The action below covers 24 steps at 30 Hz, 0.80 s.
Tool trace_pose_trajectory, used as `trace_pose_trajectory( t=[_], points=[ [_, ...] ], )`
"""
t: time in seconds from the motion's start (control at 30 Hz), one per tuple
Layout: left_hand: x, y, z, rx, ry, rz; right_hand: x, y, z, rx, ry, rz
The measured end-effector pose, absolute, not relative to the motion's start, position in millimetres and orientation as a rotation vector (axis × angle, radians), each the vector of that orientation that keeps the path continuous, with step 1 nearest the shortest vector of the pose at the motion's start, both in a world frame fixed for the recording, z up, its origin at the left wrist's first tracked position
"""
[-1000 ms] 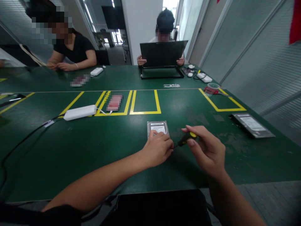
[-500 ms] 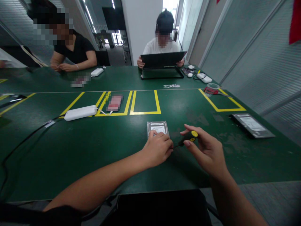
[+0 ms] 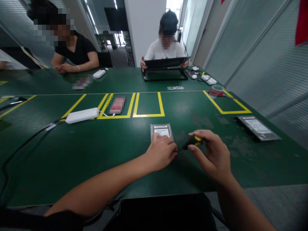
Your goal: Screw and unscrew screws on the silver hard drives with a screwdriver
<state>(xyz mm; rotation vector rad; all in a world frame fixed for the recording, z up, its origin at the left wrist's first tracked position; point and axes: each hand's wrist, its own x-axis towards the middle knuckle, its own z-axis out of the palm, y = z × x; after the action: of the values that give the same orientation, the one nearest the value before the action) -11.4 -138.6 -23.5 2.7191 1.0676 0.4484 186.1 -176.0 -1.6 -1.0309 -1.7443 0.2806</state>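
A silver hard drive (image 3: 161,129) with a white label lies on the green table in front of me. My left hand (image 3: 161,150) is closed over its near end and hides that part. Between the thumb and fingers of my right hand (image 3: 211,150) is a black and yellow screwdriver (image 3: 191,142). It tilts down to the left, and its thin shaft reaches the fingertips of my left hand beside the drive's near right corner. The screwdriver's tip is hidden, so what it touches cannot be made out.
Another drive (image 3: 257,126) lies to the right. A white power strip (image 3: 82,115) with a black cable is at the left, near a phone (image 3: 117,105). Yellow tape (image 3: 149,115) marks the table (image 3: 108,147). Opposite, a person holds a dark panel (image 3: 167,63) above a black frame; another sits left.
My right fingers shift around the screwdriver handle, which changes its angle slightly. My left hand and the drive stay put. The person opposite has lowered the dark panel towards the frame.
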Motion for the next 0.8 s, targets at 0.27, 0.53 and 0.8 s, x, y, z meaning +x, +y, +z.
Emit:
trace_pose_trajectory(
  t=[0.27,0.53,0.8],
  points=[
    [-23.8,-137.1,-23.4,2.668,1.077,0.529,195.3,-176.6,12.6,-1.035,-1.569,0.162],
    [-60.5,-143.3,-18.6,2.404,1.276,0.768,233.2,-139.4,-3.1,-1.070,-2.337,-0.410],
    [-88.2,-117.0,-58.2,2.061,1.513,0.989,252.0,-122.2,-32.9,-1.194,-2.617,-0.489]
  ],
)
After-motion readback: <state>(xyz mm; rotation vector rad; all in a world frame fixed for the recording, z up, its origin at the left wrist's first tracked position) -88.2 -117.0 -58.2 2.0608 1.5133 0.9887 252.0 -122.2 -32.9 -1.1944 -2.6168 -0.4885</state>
